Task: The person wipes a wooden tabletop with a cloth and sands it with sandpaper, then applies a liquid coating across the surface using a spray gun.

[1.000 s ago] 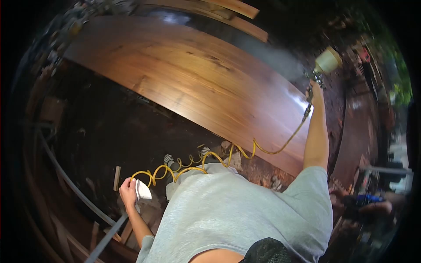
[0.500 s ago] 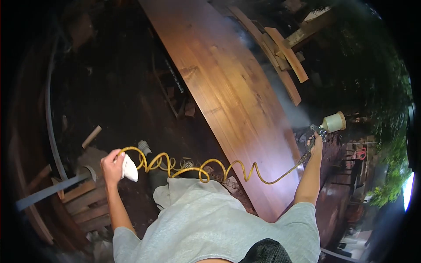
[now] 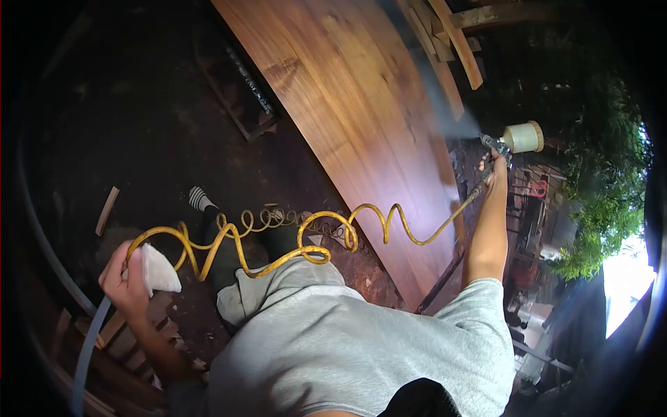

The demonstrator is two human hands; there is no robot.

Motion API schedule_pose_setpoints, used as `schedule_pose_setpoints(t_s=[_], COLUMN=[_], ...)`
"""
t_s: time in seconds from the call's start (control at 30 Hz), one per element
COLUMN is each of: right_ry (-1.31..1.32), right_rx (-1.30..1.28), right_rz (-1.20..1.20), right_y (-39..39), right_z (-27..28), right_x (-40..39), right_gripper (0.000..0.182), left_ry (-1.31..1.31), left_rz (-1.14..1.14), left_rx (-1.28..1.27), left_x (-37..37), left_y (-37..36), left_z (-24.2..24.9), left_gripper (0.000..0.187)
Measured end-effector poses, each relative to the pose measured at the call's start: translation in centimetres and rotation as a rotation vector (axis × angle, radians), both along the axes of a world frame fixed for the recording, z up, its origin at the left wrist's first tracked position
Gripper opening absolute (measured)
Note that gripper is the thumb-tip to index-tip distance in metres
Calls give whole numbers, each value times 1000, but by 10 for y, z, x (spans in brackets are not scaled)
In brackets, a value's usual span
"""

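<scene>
Fingers of my right hand [image 3: 495, 174] clamp spray gun [image 3: 511, 141], upper right | left hand [image 3: 125, 281] grips white rag [image 3: 160, 272] and yellow hose [image 3: 278, 240], lower left.

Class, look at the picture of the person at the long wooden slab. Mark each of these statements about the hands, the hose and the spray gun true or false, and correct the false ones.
1. The right hand holds a spray gun with a pale cup. True.
2. The left hand is empty. False: it grips a white cloth and the coiled yellow hose.
3. The hose runs from the left hand across to the spray gun. True.
4. The spray gun is resting on the wooden slab. False: it is held in the air by the slab's far edge.
5. The person wears a red shirt. False: the shirt is grey.
</scene>
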State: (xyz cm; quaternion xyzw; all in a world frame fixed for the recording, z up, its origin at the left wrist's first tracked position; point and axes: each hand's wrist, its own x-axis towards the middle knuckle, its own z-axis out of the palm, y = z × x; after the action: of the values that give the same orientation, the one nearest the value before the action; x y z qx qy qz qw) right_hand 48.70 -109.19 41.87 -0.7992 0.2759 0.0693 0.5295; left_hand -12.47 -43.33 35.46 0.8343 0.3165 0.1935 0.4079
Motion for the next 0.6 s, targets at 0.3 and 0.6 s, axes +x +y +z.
schedule_pose_setpoints(t_s=[0.3, 0.6], right_ry=[-38, -115], right_rx=[8, -18], right_rz=[-11, 43], right_y=[84, 186], right_z=[10, 0], right_x=[10, 41], right_gripper=[30, 27], left_ry=[117, 190], left_rz=[-47, -234], left_rx=[51, 258], left_x=[13, 35], left_y=[108, 236], left_z=[21, 42], left_gripper=[23, 27])
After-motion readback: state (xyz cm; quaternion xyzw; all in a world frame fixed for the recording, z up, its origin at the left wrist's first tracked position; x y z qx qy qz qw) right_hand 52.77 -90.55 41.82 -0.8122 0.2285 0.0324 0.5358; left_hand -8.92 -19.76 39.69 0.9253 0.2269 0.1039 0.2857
